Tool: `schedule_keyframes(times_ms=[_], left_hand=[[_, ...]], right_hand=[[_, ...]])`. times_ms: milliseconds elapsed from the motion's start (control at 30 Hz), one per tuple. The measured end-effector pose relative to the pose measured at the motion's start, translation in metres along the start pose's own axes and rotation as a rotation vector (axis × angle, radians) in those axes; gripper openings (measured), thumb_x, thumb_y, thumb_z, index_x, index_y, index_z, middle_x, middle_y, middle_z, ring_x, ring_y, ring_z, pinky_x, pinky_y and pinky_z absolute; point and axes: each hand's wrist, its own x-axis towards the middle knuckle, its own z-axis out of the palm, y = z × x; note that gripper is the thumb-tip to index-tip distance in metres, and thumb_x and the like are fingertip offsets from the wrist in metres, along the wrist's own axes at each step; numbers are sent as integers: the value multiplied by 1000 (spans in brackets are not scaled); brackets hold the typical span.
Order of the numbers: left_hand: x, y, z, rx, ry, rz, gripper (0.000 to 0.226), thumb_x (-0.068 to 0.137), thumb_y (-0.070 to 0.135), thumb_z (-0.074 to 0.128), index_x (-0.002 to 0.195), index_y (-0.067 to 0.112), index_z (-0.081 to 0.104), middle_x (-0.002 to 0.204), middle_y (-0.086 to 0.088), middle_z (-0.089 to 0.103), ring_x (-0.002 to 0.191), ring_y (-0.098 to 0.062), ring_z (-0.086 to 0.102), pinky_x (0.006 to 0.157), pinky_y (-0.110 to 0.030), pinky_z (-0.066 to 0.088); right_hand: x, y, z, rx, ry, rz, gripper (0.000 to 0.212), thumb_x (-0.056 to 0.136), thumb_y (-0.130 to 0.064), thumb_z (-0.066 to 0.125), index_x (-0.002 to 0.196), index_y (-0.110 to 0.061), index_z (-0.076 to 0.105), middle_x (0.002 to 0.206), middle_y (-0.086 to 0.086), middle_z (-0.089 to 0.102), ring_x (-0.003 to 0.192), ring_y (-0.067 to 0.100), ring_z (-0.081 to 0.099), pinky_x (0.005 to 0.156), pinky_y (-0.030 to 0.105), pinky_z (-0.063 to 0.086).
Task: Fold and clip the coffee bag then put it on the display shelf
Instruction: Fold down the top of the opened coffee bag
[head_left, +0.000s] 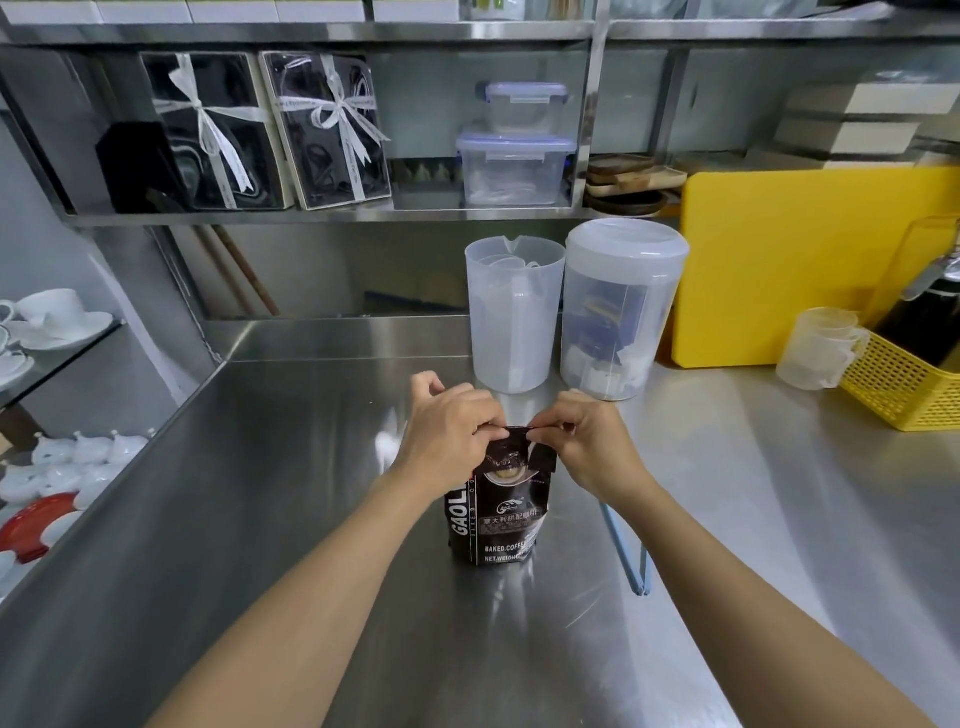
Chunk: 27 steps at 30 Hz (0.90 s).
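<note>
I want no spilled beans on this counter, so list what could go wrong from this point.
1. The coffee bag stands upright, held only at its top edge by the left hand and right hand; a hard tug might tip it.
2. The blue clip lies beside the bag under the right forearm; reaching for it means letting go on one side, so the fold may spring open.

Both bare forearms extended forward, converging, left hand and right hand knuckles up, fingers curled, each pinching one end of the bag top fold
</note>
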Motion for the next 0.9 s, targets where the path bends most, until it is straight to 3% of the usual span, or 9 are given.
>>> schedule_keyframes(times_ms=[100, 200, 300, 467, 633, 733, 900], left_hand=[[-5, 2, 3, 20, 48, -10, 15, 74, 29, 63, 63, 21, 68, 62, 9, 66, 63, -11, 54, 77, -26, 12], [-7, -6, -1, -26, 30, -71, 13, 80, 36, 62, 75, 27, 71, 76, 12, 67, 79, -6, 54, 87, -24, 7], [-5, -13, -4, -1, -8, -105, 12, 83, 30, 61, 77, 24, 70, 80, 10, 66, 84, -7, 53, 94, -25, 3], [-10, -14, 5, -2, 79, -150, 15, 72, 13, 71, 58, 13, 65, 60, 2, 63, 67, -19, 59, 83, -20, 7], [-11, -26, -8, -70, 68, -265, 11, 77, 34, 67, 77, 23, 71, 76, 13, 61, 82, -2, 48, 98, -28, 5], [-9, -31, -15, -156, 7, -332, 10, 82, 27, 63, 77, 21, 70, 80, 14, 60, 87, 0, 43, 105, -33, 2], [-15, -32, -1, -85, 128, -315, 15, 81, 10, 63, 66, 10, 63, 69, 2, 65, 78, -17, 57, 90, -21, 10]], right_hand=[[1, 5, -1, 4, 15, 20, 5, 69, 4, 71, 71, -1, 72, 58, -12, 49, 65, -8, 48, 59, 6, 35], [0, 9, -3, 29, 31, 58, 5, 69, 4, 71, 71, 0, 72, 58, -8, 51, 63, -5, 48, 58, 7, 35], [3, 10, -3, 56, 43, 87, 5, 69, 4, 72, 71, -1, 72, 59, -7, 51, 60, -6, 48, 58, 6, 36], [7, 4, 2, 24, 28, 59, 4, 69, 4, 71, 72, 1, 72, 58, -11, 49, 62, -6, 49, 59, 7, 37], [10, 5, 4, 30, 30, 85, 3, 70, 4, 71, 72, 1, 71, 60, -8, 50, 59, 1, 48, 58, 6, 36], [10, 8, 4, 97, 55, 129, 4, 69, 5, 71, 70, 2, 70, 62, -4, 52, 56, -5, 50, 57, 5, 38], [15, 5, 7, 70, 44, 132, 4, 70, 5, 71, 71, 1, 70, 63, -4, 52, 56, -6, 50, 56, 5, 38]])
